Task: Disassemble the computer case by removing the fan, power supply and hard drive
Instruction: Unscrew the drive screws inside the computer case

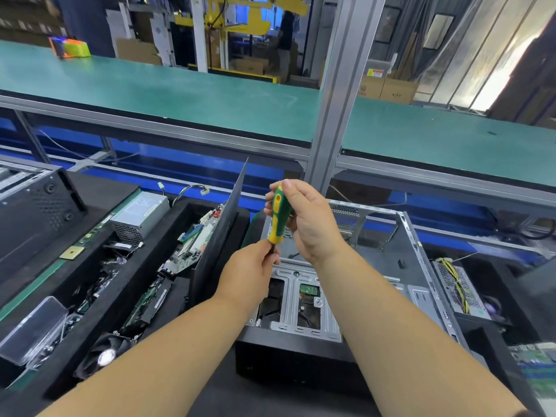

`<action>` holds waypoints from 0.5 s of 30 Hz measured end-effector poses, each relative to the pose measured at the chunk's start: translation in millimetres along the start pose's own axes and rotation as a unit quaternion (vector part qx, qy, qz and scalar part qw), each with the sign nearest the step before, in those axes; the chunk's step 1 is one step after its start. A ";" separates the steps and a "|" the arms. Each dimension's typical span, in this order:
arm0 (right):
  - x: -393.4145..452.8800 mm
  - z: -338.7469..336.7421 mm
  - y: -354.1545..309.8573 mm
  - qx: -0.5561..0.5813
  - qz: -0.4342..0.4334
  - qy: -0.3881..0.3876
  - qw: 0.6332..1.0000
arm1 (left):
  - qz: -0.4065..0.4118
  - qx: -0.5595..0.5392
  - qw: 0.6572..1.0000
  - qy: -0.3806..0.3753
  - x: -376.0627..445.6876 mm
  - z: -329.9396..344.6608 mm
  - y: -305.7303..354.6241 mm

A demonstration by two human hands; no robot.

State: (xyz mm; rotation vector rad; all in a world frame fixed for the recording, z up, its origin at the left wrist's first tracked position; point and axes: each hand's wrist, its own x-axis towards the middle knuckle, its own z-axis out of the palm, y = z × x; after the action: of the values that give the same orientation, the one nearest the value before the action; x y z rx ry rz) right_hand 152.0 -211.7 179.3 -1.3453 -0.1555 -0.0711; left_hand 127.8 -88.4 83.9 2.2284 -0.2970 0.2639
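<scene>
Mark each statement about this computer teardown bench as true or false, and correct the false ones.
1. The right hand grips a green and yellow screwdriver. True.
2. The left hand rests flat on the bench. False: it pinches the screwdriver's lower end.
3. The open computer case lies below the hands. True.
4. The screwdriver's tip is seated in a screw. False: it is held up in the air above the case.
5. A grey power supply sits left of the case. True.

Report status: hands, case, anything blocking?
Right hand grips screwdriver handle; left hand pinches its shaft. Computer case open below, drive cage exposed. No obstruction seen.
</scene>
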 end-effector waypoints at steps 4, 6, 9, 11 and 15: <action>-1.4 3.9 2.3 -0.013 -0.001 0.006 1.000 | 0.002 0.008 1.000 -0.003 0.3 -1.1 1.5; -2.4 8.1 4.7 0.007 0.002 0.013 1.000 | 0.003 0.014 1.000 -0.004 0.7 -1.2 1.7; -3.3 13.6 6.9 0.041 0.005 0.008 0.999 | -0.004 0.012 1.000 -0.004 0.5 -0.6 0.9; -2.7 14.7 7.5 0.043 0.007 0.010 0.999 | -0.005 0.015 1.000 -0.004 0.1 -0.7 1.2; -2.1 14.6 7.4 0.033 0.006 0.015 0.999 | -0.004 0.005 1.000 -0.004 0.1 -1.1 2.3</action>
State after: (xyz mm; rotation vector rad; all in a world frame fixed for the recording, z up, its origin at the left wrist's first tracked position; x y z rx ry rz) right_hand 150.0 -195.9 175.1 -1.2778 -0.1244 -0.0757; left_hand 127.1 -88.9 86.2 2.2411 -0.2913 0.2531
